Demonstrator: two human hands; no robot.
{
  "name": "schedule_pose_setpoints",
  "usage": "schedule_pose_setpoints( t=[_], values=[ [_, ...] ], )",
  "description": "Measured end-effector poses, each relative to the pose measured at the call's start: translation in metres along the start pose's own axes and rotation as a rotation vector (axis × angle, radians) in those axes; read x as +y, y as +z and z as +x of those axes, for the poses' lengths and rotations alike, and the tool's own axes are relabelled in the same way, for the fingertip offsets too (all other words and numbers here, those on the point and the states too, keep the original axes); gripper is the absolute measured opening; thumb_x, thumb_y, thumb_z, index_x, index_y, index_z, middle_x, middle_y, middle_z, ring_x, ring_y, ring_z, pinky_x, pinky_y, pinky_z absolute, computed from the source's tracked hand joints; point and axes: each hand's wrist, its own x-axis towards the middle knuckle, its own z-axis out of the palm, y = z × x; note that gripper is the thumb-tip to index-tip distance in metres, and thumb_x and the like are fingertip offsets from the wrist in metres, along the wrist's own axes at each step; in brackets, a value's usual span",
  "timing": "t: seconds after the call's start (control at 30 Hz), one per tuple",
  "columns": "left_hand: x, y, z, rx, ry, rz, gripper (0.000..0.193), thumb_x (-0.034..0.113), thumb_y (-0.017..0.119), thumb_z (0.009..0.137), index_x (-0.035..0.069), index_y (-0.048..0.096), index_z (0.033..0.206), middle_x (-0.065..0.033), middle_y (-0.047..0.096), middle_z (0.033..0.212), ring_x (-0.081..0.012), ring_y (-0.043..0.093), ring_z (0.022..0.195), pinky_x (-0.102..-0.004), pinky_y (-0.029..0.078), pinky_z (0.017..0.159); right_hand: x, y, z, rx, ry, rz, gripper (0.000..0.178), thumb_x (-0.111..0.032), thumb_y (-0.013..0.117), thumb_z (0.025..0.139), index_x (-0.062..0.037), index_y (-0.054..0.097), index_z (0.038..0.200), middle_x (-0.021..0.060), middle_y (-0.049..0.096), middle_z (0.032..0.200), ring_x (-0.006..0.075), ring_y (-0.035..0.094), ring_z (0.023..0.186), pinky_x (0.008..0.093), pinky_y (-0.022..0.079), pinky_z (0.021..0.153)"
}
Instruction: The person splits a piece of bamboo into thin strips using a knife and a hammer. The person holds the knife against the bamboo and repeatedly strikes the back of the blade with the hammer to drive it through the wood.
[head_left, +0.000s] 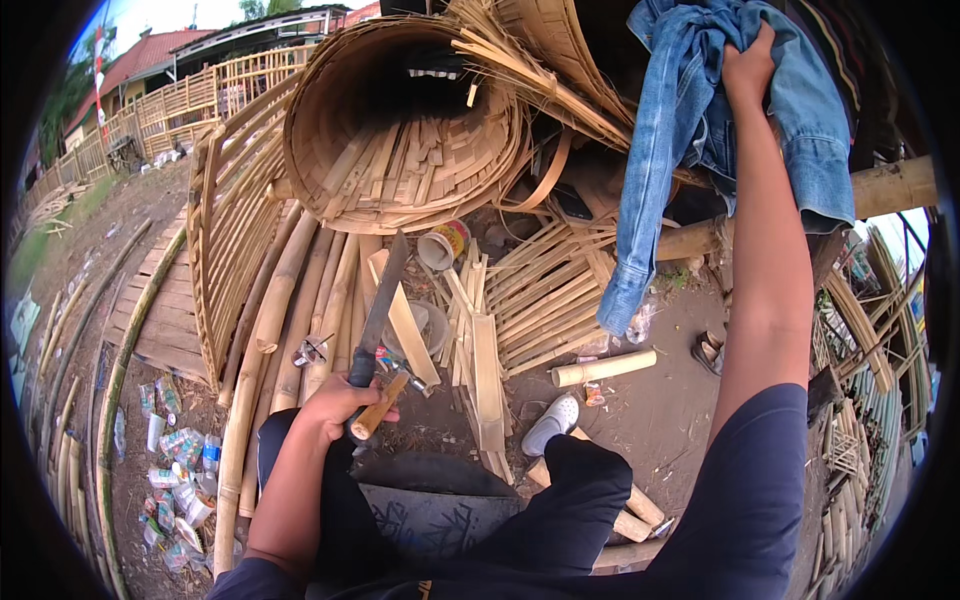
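Observation:
My left hand point(345, 408) is closed low in front of me, around the black handle of a long machete-like blade point(385, 295) that points up and away. A short, round wooden piece point(378, 408), perhaps a tool handle, lies across the same fingers; I cannot tell what its far end is. My right arm is stretched out far to the upper right. There my right hand point(750, 70) is closed on a blue denim jacket point(650, 180), which hangs in folds with one sleeve dangling down and the other beside my forearm.
A big woven bamboo basket point(310, 130) lies on its side ahead. Bamboo poles point(290, 300) and a slatted panel point(245, 240) stand left, with plastic litter point(180, 480) beyond. Split bamboo strips point(488, 380), a small tub point(443, 245) and a cut bamboo length point(603, 368) lie ahead.

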Motion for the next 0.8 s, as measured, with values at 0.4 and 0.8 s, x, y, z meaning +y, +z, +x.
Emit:
schedule_pose_setpoints(
  t=[0.4,0.8],
  values=[
    [-0.013,0.008,0.014,0.023,-0.051,0.07,0.017,-0.012,0.062,0.072,-0.001,0.051,0.081,-0.0181,0.063,0.08,-0.0346,0.069,0.075,-0.0447,0.06,0.072,-0.026,0.015,0.006,-1.191,0.316,-0.374,0.082,-0.053,0.064,0.08,-0.0019,0.039,0.139,0.0262,0.041,0.139,0.035,0.046,0.125,0.0472,0.039,0.1],
    [-0.022,0.009,-0.009,0.012,-0.053,0.11,0.017,-0.009,0.064,0.073,0.001,0.052,0.08,-0.0141,0.062,0.078,-0.031,0.069,0.074,-0.0428,0.059,0.073,-0.201,-0.162,-0.208,-1.008,0.346,0.298,0.056,-0.045,0.047,0.095,0.0018,0.059,0.067,0.0078,0.058,0.053,0.0151,0.057,0.047,0.0302,0.046,0.049]
  ],
)
